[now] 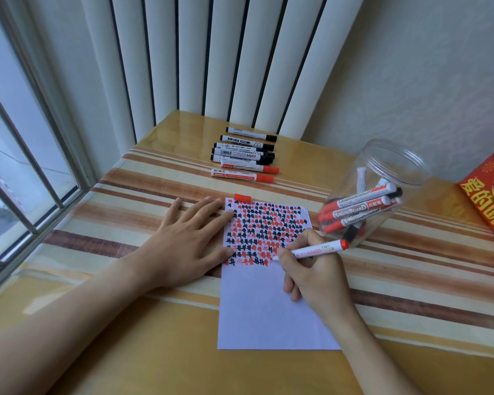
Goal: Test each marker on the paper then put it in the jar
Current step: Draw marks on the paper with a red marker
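A white sheet of paper point(268, 309) lies on the table, its upper half filled with rows of red and black marks. My right hand point(314, 277) grips an uncapped red whiteboard marker point(317, 250), tip touching the paper at the lowest row of marks. My left hand point(188, 243) lies flat, fingers spread, pressing the paper's left edge. The marker's red cap point(242, 198) rests at the paper's top edge. A clear plastic jar point(374, 192) stands tilted to the right, holding several red and black markers. A row of several capped markers point(244, 155) lies farther back.
The striped table point(126, 223) runs along a window point(17, 166) on the left. White vertical blinds point(211, 58) hang behind the marker row. A red printed box point(491, 195) sits at the right edge.
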Tool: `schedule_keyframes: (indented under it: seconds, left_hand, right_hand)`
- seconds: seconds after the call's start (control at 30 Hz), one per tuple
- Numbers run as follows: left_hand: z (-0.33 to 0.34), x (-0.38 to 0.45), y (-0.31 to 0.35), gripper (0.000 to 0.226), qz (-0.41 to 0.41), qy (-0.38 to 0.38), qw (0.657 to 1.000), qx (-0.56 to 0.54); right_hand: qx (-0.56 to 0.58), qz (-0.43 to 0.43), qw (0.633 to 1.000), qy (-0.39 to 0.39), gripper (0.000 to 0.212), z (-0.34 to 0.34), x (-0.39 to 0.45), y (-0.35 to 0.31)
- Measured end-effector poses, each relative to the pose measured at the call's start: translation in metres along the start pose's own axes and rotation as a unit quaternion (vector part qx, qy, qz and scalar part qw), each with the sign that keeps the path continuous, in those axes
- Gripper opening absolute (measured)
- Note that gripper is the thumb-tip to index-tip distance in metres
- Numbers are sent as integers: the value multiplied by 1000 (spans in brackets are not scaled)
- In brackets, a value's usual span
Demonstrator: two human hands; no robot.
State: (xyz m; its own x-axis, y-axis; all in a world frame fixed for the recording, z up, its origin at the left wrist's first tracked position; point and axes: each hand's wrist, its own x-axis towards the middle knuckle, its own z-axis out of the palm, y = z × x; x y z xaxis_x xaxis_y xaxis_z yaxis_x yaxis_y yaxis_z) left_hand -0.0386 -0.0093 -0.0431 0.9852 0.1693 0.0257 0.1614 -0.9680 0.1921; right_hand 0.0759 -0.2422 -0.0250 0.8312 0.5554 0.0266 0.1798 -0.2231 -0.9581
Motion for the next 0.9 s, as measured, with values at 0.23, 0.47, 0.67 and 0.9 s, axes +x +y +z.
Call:
schedule_keyframes:
  seconds: [0.23,0.47,0.67,0.9]
  left_hand:
    - [0,1,0,84,2,0,1000,1]
    - [1,1,-1,83,3,3,1000,-4]
    - [2,1,-2,82,2,4,1000,-8]
    - [-3,3,-3,77,-5,33,998,-57]
  right_hand:
    - [-5,17,1000,-11,25,-1,0,3]
    - [-7,6,1000,4,20,-1,3,4]
    - [-20,15,1000,-6,24,-1,3,3]
    - [2,13,1000,13,24,-3,3,5]
